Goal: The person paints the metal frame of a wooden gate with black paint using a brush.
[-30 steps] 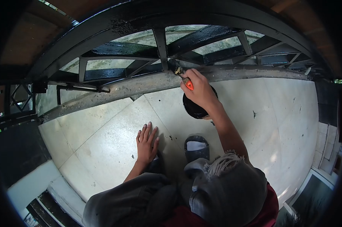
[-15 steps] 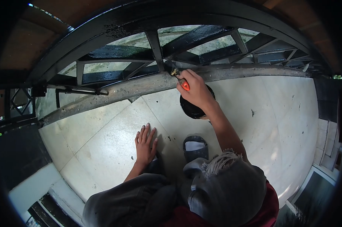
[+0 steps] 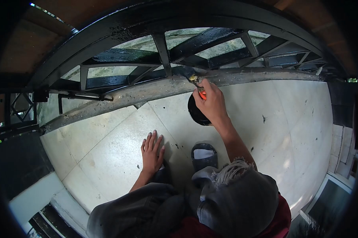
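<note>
My right hand [image 3: 213, 101] is closed round the orange handle of a paintbrush [image 3: 194, 78]. Dark paint coats the brush's bristles, which lie against the lower part of the black metal gate [image 3: 160, 51], just above the sill. Under that hand stands a round black paint container [image 3: 196, 112], partly covered by the hand and wrist. My left hand [image 3: 150, 152] is open, its fingers spread and pointing forward over the pale tiles, with nothing in it.
A worn concrete sill [image 3: 147, 89] runs along the foot of the gate. Pale floor tiles [image 3: 111, 154] carry scattered dark specks. My slippered foot [image 3: 204, 154] is between my hands, behind the container. A metal drop bolt [image 3: 85, 96] hangs at the gate's left.
My right hand and the paintbrush have shifted a little to the right along the gate's lower edge. The left hand has stayed in place.
</note>
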Available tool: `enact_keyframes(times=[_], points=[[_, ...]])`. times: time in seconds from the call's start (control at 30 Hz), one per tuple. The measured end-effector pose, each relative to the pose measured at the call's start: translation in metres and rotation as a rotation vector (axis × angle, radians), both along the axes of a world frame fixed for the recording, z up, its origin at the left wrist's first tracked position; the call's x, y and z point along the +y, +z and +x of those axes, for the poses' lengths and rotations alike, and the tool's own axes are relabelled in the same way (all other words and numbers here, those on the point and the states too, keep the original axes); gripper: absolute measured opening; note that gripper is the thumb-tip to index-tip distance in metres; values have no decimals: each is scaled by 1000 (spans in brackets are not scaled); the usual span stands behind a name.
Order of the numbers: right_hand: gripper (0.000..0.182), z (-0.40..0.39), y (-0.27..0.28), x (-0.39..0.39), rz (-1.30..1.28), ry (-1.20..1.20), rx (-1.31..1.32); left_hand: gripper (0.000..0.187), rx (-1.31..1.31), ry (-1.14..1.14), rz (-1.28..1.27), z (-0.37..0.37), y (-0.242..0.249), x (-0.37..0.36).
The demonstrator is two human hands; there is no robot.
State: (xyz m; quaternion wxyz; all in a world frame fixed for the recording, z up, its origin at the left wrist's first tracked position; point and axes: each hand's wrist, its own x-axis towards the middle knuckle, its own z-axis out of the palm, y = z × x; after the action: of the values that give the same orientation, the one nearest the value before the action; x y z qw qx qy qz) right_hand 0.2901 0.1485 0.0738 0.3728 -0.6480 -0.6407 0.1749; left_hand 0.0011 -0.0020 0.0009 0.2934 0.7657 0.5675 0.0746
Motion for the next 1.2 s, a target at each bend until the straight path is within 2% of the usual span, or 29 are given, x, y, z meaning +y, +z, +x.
enact_keyframes(times=[0.07, 0.13, 0.17, 0.23, 0.33, 0.43, 0.53, 0.67, 0.73, 0.97, 1.03, 1.2], points=[[18, -7, 4, 1, -66, -28, -58, 50, -2, 4, -10, -1, 1, 0], [17, -16, 4, 6, 187, 22, 16, 50, -1, 3, -5, 0, 0, 1], [17, -17, 2, 6, 187, 24, 15, 50, -2, 6, -6, 1, 0, 0], [18, -21, -3, 7, -50, 51, -154, 50, 1, 8, -12, 0, 0, 1], [16, -22, 7, 4, 96, -13, -88, 50, -5, 1, -6, 0, -1, 1], [17, -18, -4, 10, -22, 16, -182, 50, 15, 3, -6, 0, -2, 0], [17, -17, 12, 5, 64, 10, -77, 50, -12, -1, -13, -1, 0, 2], [17, -18, 0, 11, 21, 22, -156, 50, 17, 9, -18, 0, -1, 1], [16, -22, 8, 8, 22, 48, -72, 50, -1, 4, -30, -1, 0, 2], [14, -28, -2, -1, -8, 40, -22, 50, 24, 7, -42, -2, 1, 0], [14, -24, -6, 0, 83, 40, 10, 50, 5, 9, -14, 0, 0, 1], [15, -18, -5, 2, 98, 19, 7, 50, 12, -1, -12, -2, 0, 0]])
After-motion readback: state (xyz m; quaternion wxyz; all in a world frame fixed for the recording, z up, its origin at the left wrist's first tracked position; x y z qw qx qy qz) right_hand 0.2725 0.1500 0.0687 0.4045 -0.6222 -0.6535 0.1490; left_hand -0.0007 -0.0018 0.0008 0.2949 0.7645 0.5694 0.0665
